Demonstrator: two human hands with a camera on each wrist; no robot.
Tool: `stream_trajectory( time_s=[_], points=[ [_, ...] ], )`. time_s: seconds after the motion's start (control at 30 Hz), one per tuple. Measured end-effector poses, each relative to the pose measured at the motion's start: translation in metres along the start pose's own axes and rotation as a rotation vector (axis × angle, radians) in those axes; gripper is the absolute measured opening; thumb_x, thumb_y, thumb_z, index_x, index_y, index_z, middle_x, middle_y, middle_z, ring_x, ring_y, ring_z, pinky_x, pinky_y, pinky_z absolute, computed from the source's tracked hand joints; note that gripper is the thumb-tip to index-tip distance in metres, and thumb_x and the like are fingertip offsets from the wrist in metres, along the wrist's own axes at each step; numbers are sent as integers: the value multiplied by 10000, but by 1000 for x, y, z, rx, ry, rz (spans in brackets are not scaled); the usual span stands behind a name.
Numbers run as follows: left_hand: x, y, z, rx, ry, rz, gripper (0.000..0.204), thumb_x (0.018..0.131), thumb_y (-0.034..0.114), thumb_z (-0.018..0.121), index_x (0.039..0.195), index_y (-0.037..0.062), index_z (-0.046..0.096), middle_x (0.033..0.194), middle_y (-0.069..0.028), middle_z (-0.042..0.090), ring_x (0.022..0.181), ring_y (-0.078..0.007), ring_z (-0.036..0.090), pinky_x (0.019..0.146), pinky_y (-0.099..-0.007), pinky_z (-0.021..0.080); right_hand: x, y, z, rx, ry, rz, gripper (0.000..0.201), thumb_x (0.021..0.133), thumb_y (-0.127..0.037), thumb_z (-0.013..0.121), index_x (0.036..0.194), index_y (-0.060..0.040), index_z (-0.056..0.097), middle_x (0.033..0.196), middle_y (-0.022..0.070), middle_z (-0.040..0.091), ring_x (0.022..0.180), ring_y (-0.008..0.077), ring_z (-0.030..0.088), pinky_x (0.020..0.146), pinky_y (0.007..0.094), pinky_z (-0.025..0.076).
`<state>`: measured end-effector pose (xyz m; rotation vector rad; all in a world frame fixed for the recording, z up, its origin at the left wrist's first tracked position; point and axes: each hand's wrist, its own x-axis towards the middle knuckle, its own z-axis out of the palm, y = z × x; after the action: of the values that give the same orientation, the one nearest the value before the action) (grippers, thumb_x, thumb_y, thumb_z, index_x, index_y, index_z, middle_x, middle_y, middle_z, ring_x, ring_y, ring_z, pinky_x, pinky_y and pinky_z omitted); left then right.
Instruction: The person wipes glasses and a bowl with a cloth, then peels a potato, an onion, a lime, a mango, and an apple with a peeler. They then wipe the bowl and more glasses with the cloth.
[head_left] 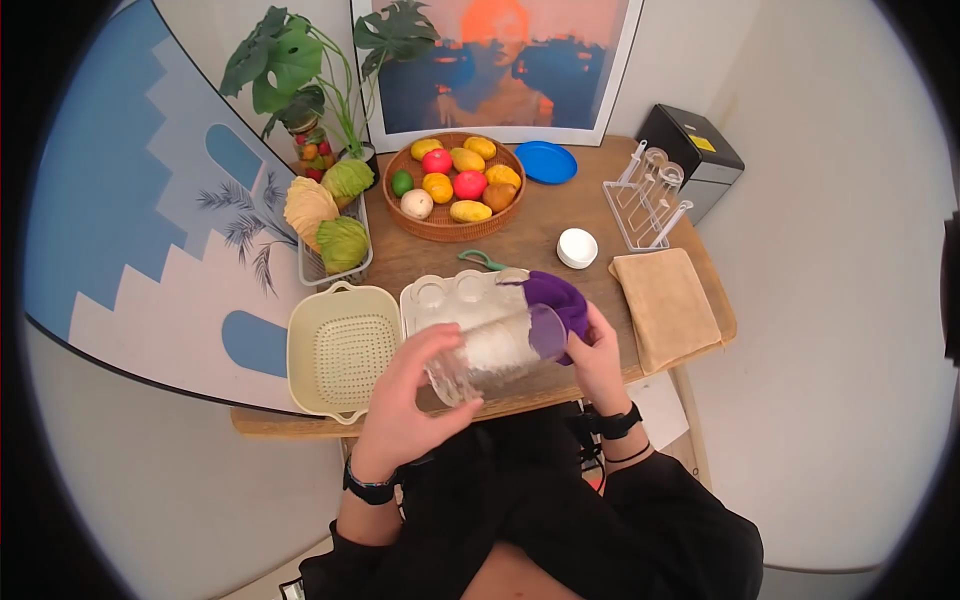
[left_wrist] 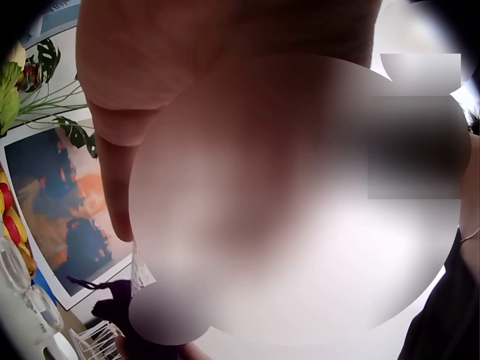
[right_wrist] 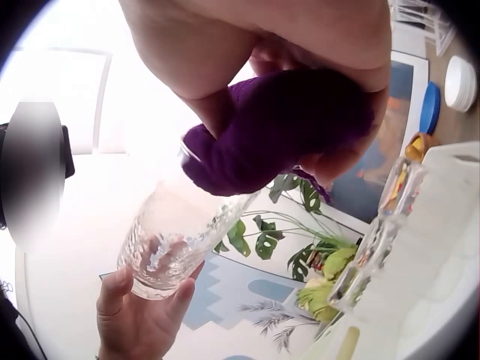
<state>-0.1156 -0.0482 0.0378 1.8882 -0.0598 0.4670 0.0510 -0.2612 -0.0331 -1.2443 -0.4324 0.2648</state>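
A clear textured glass is tilted on its side between the two hands, its mouth toward the right. The left hand grips it round the base; in the right wrist view that hand's fingers and thumb hold the glass from below. The right hand holds a purple cloth at the rim, and in the right wrist view the bunched cloth covers part of the mouth. The left wrist view is largely blurred; the palm shows at its top.
Under the glass lies a white tray with other glasses. A cream colander stands left, a fruit basket behind. A green-handled tool, white bowl, blue plate, drying rack and tan cloth are around.
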Motion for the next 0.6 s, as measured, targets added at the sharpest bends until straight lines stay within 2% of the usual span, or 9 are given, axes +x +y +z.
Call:
stream_trajectory(
  time_s=[0.03, 0.13, 0.2, 0.27, 0.33, 0.4, 0.47, 0.5, 0.6],
  points=[
    [-1, 1, -2, 40, -72, 62, 695, 737, -26, 817, 1349, 84, 507, 1438, -132, 484, 1296, -235, 531, 954, -349, 557, 1, -2, 6, -19, -20, 17, 427, 940, -3, 644, 1352, 35, 539, 1214, 61, 662, 1080, 117, 641, 955, 273, 511],
    [-4, 0, -4, 123, -110, 147, 699, 740, -30, 815, 1352, 92, 499, 1441, -132, 477, 1313, -234, 514, 948, -355, 561, 2, 0, 7, -18, 27, 60, 425, 948, -4, 637, 1359, 33, 534, 1228, 60, 656, 1087, 111, 633, 957, 275, 508],
    [-7, 1, -2, 69, -65, 75, 674, 742, 10, 819, 1338, 89, 516, 1421, -124, 507, 1285, -249, 541, 918, -351, 562, -1, -4, 12, -5, 67, 55, 426, 956, -22, 642, 1364, 29, 530, 1219, 59, 658, 1081, 106, 627, 961, 277, 504],
    [-6, -3, 0, 17, -14, 9, 650, 743, 51, 823, 1324, 87, 532, 1401, -117, 536, 1257, -264, 569, 888, -346, 562, -3, -4, 14, 228, 22, 87, 451, 959, -53, 657, 1380, 21, 512, 1230, 66, 652, 1092, 111, 617, 969, 284, 498],
    [-5, -12, 4, -170, -20, -47, 722, 730, -53, 810, 1358, 91, 484, 1448, -145, 454, 1320, -264, 506, 983, -374, 543, -10, -1, 22, 224, 15, 96, 471, 953, -72, 674, 1384, 14, 504, 1237, 67, 644, 1104, 115, 611, 973, 290, 496],
    [-4, -19, 6, -211, -8, -9, 715, 725, -65, 806, 1349, 86, 491, 1446, -151, 450, 1325, -273, 499, 1016, -396, 523, -9, -1, 22, 221, 12, 99, 491, 947, -90, 690, 1388, 7, 496, 1244, 68, 637, 1115, 120, 604, 978, 297, 493],
    [-3, -19, 8, -252, 2, 28, 708, 720, -76, 802, 1341, 80, 499, 1445, -157, 447, 1330, -283, 492, 1048, -419, 503, -2, -7, 14, 15, -190, 170, 526, 925, -110, 719, 1386, -1, 490, 1256, 60, 623, 1136, 128, 590, 987, 308, 487],
    [-2, -19, 8, -190, -37, 81, 692, 719, -86, 796, 1328, 78, 512, 1442, -162, 447, 1348, -298, 479, 1072, -440, 478, 1, -13, 11, -125, -221, 165, 537, 907, -117, 734, 1375, -3, 496, 1228, 45, 630, 1134, 126, 586, 991, 305, 480],
    [-2, -16, 11, -129, -91, 161, 654, 719, -106, 778, 1300, 76, 540, 1437, -166, 447, 1381, -328, 456, 1105, -470, 441, 10, -20, 6, -221, -234, 122, 550, 892, -121, 740, 1375, 2, 507, 1236, 47, 634, 1146, 125, 580, 999, 307, 477]
  ],
)
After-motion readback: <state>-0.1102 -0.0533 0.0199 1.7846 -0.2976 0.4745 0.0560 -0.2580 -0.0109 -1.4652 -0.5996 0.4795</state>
